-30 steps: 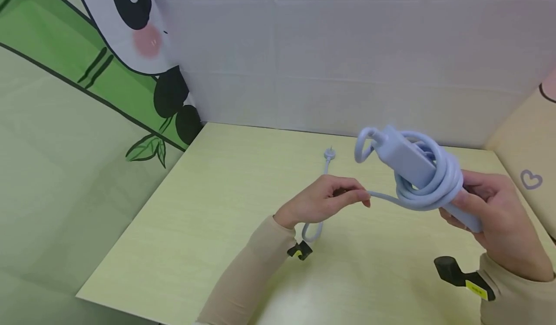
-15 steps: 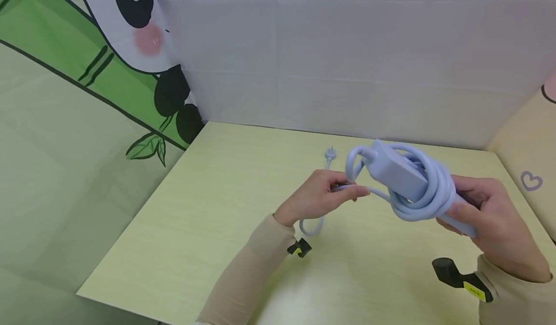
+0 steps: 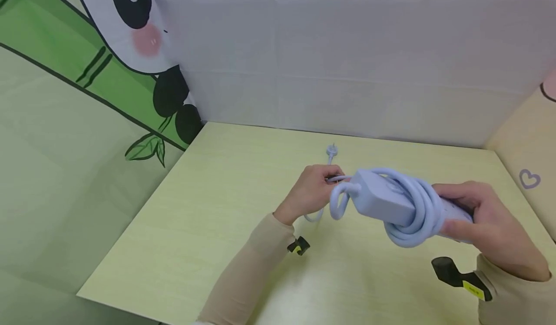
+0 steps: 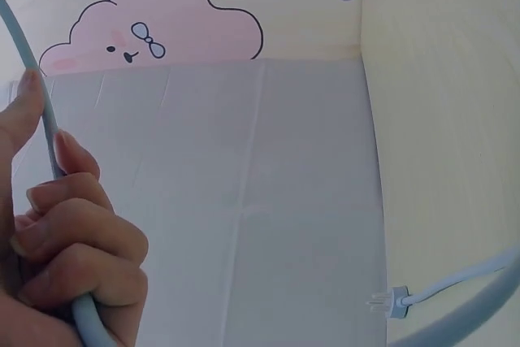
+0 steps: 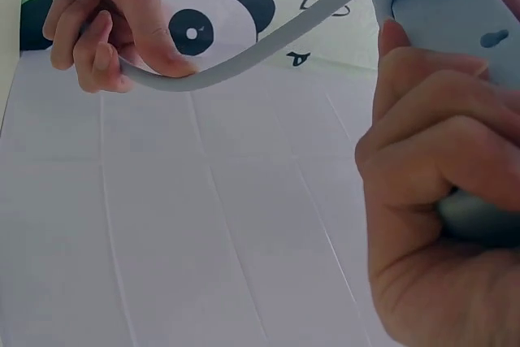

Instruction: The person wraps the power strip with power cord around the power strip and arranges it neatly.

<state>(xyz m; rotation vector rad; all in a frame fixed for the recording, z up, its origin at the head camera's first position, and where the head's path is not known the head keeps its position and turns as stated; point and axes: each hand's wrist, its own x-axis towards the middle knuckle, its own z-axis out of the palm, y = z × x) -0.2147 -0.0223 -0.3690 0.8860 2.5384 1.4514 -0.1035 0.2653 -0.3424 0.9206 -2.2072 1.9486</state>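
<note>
My right hand [image 3: 495,228] grips one end of a pale power strip [image 3: 382,197] and holds it above the table. Several turns of its thick power cord [image 3: 423,209] are wound round the strip's middle. In the right wrist view, a dark socket hole marks the strip's face [image 5: 447,18]. My left hand [image 3: 310,190] has its fingers curled round the free stretch of cord, which the left wrist view shows passing along the thumb [image 4: 20,111] and out below the palm. Beyond that hand, the cord's plug [image 3: 332,150] lies on the table with its prongs pointing away.
The light wooden table [image 3: 208,185] reaches back to a grey-white cloth wall [image 3: 347,64]. At the left stands a printed panel with a panda and bamboo [image 3: 65,59]. A cream panel [image 3: 530,156] with a heart borders the right side.
The power strip has come down and leftward in my right hand, with its far end now close beside my left hand. My left hand has shifted slightly up and left along the cord.
</note>
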